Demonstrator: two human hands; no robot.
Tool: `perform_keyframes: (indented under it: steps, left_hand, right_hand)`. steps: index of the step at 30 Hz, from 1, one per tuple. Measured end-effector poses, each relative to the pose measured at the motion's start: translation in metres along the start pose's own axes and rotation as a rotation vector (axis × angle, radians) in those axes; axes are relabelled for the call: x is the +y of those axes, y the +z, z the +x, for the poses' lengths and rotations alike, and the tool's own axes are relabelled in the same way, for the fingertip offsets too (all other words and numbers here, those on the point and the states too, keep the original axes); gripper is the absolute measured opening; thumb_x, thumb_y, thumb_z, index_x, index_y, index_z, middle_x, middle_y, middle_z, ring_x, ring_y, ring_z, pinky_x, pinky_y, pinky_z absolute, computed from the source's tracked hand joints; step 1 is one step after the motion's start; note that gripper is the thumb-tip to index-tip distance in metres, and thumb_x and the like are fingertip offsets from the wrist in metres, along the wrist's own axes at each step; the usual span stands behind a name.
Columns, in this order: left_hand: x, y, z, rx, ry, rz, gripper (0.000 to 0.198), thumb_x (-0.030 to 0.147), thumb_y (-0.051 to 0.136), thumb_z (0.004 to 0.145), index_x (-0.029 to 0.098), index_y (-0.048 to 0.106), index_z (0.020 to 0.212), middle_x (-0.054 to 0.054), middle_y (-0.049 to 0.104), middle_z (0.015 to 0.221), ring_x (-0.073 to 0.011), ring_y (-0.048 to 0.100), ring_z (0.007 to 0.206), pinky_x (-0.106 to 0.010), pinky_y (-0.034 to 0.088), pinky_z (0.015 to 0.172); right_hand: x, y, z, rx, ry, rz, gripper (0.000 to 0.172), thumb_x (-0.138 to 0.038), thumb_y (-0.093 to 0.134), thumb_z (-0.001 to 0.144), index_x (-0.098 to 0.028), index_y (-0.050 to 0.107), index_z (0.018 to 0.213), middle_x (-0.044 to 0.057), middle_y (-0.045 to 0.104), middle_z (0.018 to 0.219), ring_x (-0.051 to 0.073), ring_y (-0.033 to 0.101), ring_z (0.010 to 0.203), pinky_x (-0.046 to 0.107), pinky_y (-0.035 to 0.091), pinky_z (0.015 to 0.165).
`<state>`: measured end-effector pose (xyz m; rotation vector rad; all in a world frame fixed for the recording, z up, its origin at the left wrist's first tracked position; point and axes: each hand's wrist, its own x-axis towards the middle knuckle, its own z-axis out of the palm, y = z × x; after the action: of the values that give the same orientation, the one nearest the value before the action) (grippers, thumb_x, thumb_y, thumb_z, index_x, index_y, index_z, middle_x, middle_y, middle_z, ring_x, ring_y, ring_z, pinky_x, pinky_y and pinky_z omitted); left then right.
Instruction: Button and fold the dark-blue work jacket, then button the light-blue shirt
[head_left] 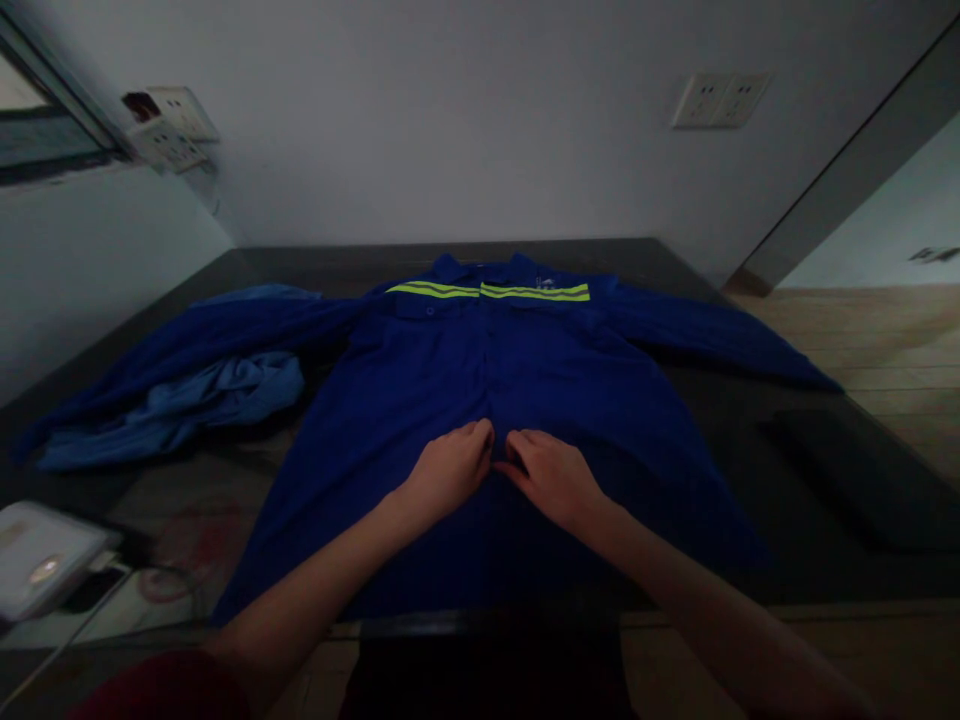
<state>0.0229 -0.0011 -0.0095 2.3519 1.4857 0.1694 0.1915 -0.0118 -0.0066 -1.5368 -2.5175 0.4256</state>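
A dark blue work jacket [570,390] lies spread out, front side up, its collar away from me and its sleeves stretched to both sides. Yellow-and-grey reflective strips cross its chest. My left hand [457,458] is closed at the front opening, fingers curled in a pinch on the cloth. Close beside it, my right hand [551,470] is closed the same way on the other side of the opening, its thumb pointing toward the left hand. The bit of cloth between the fingertips is mostly hidden.
The jacket rests on a dark table [705,420] against a wall. Crumpled lighter blue cloth [225,395] lies by the left sleeve. A white device [49,560] with a cable sits front left, and a flat black object [862,480] at right. Wall sockets [720,100] are above.
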Motion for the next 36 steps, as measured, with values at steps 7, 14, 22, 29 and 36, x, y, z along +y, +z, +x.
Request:
perform_keyframes:
  steps: [7, 14, 22, 29, 36]
  left_hand:
    - [-0.011, 0.007, -0.011, 0.060, 0.038, -0.035, 0.015, 0.024, 0.044, 0.091, 0.023, 0.051, 0.104, -0.004, 0.060, 0.102, -0.0178, 0.060, 0.088, -0.028, 0.046, 0.073]
    - [-0.008, 0.005, -0.016, 0.072, 0.068, -0.053, 0.022, 0.020, 0.047, 0.088, 0.023, 0.050, 0.109, -0.004, 0.057, 0.106, -0.0174, 0.060, 0.090, -0.028, 0.047, 0.077]
    - [-0.013, 0.006, -0.012, 0.053, 0.121, -0.003, 0.013, 0.026, 0.045, 0.092, 0.021, 0.056, 0.098, -0.003, 0.057, 0.098, -0.0161, 0.058, 0.086, -0.026, 0.045, 0.074]
    - [-0.014, 0.003, -0.012, 0.074, 0.064, 0.149, 0.018, 0.030, 0.046, 0.092, 0.018, 0.058, 0.084, -0.006, 0.056, 0.093, -0.0191, 0.055, 0.086, -0.031, 0.043, 0.075]
    - [-0.013, -0.001, -0.015, 0.284, 0.048, 0.149, 0.038, 0.011, 0.044, 0.088, 0.027, 0.050, 0.122, -0.008, 0.051, 0.122, -0.0249, 0.045, 0.108, -0.040, 0.036, 0.086]
  right_hand:
    - [0.001, 0.011, 0.002, -0.024, 0.019, -0.107, 0.034, -0.048, 0.063, 0.082, -0.018, 0.056, 0.097, 0.011, 0.063, 0.095, 0.027, 0.060, 0.088, 0.033, 0.045, 0.063]
    - [0.008, 0.009, -0.001, -0.062, -0.018, -0.036, 0.022, -0.037, 0.063, 0.084, -0.018, 0.055, 0.091, 0.009, 0.061, 0.096, 0.023, 0.059, 0.087, 0.032, 0.045, 0.069]
    - [0.018, 0.006, -0.002, -0.065, -0.040, 0.110, 0.006, -0.020, 0.059, 0.085, -0.019, 0.054, 0.086, 0.004, 0.059, 0.089, 0.018, 0.056, 0.084, 0.029, 0.040, 0.072]
    - [0.019, -0.001, -0.001, -0.069, -0.001, 0.229, 0.006, -0.018, 0.059, 0.083, -0.019, 0.054, 0.082, 0.001, 0.057, 0.080, 0.014, 0.050, 0.071, 0.027, 0.035, 0.064]
    - [0.019, -0.005, 0.002, -0.109, 0.050, 0.294, 0.004, -0.016, 0.058, 0.082, -0.018, 0.055, 0.081, 0.001, 0.057, 0.078, 0.013, 0.050, 0.067, 0.026, 0.034, 0.062]
